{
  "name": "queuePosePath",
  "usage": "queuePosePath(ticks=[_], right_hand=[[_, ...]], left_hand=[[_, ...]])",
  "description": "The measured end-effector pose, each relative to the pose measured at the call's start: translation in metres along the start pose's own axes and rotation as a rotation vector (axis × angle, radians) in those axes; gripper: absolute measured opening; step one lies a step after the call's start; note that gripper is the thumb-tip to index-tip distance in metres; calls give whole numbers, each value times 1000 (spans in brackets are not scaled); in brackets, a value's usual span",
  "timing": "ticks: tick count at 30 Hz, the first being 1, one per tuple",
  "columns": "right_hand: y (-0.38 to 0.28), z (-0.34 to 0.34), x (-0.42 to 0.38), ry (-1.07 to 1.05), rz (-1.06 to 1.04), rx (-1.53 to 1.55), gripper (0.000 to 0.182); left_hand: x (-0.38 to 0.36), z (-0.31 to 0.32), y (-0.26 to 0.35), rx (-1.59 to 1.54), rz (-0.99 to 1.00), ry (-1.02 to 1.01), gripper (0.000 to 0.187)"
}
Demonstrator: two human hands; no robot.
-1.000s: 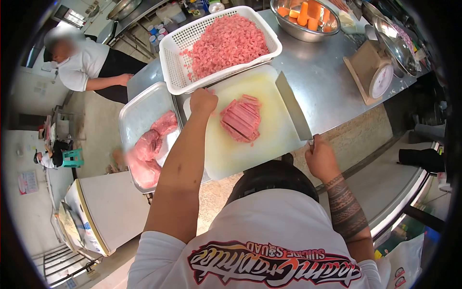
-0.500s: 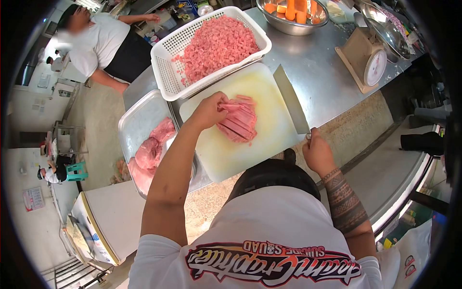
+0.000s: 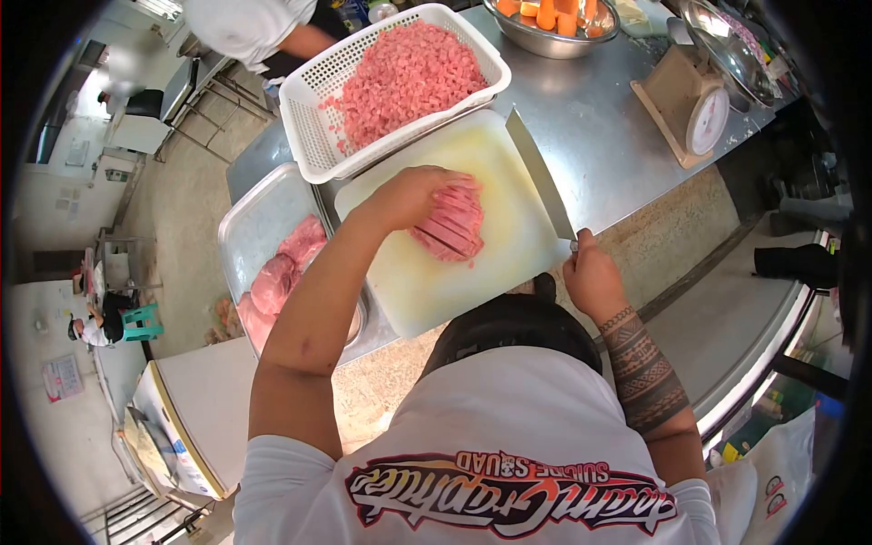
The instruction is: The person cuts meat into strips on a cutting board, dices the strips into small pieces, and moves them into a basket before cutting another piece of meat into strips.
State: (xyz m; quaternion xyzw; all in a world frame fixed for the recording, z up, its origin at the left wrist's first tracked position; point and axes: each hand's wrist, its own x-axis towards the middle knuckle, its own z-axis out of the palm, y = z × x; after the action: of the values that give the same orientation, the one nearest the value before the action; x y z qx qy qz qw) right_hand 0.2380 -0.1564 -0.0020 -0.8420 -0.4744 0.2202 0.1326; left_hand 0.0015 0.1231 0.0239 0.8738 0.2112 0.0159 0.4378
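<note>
On the white cutting board (image 3: 427, 295) lies a pile of raw meat strips (image 3: 452, 227), cut lengthwise side by side. My left hand (image 3: 416, 195) rests over the far left end of the strips, fingers bent onto them; its fingertips are partly hidden. At the board's right edge, my right hand (image 3: 592, 277) is closed round the handle of a cleaver (image 3: 542, 177). The cleaver's wide blade points away from me over the board's right side, apart from the meat. Beyond the board, a white perforated basket (image 3: 304, 113) holds diced meat (image 3: 413, 82).
Left of the board, a metal tray (image 3: 263, 204) bears large raw meat pieces (image 3: 277, 282). A steel bowl of carrots (image 3: 554, 41) and a dial scale (image 3: 695, 113) stand on the metal table (image 3: 590, 136). Another person (image 3: 250, 32) stands beyond the table's left side.
My left hand has moved right and farther over the strips, from pinching their left edge to covering them. The cleaver has shifted slightly left. The other person has moved right, toward the basket.
</note>
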Motion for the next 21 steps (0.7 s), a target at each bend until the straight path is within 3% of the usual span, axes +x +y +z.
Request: queuePosePath(ticks=[4, 7, 10, 13, 19, 21], right_hand=[[-1, -2, 1, 4, 0, 1, 26], [-2, -3, 2, 6, -1, -6, 26], [-1, -3, 3, 4, -17, -1, 26], [3, -2, 6, -3, -42, -14, 25], [8, 1, 12, -9, -72, -31, 24], [5, -2, 14, -25, -63, -61, 24]], left_hand=[[-14, -6, -11, -25, -338, 35, 60], [-19, 2, -26, 28, -105, 23, 59], [-14, 4, -25, 104, -78, 16, 64], [-17, -8, 14, -83, -137, 12, 67], [-4, -5, -19, 312, -146, -121, 72], [8, -8, -30, 353, -53, -119, 71]])
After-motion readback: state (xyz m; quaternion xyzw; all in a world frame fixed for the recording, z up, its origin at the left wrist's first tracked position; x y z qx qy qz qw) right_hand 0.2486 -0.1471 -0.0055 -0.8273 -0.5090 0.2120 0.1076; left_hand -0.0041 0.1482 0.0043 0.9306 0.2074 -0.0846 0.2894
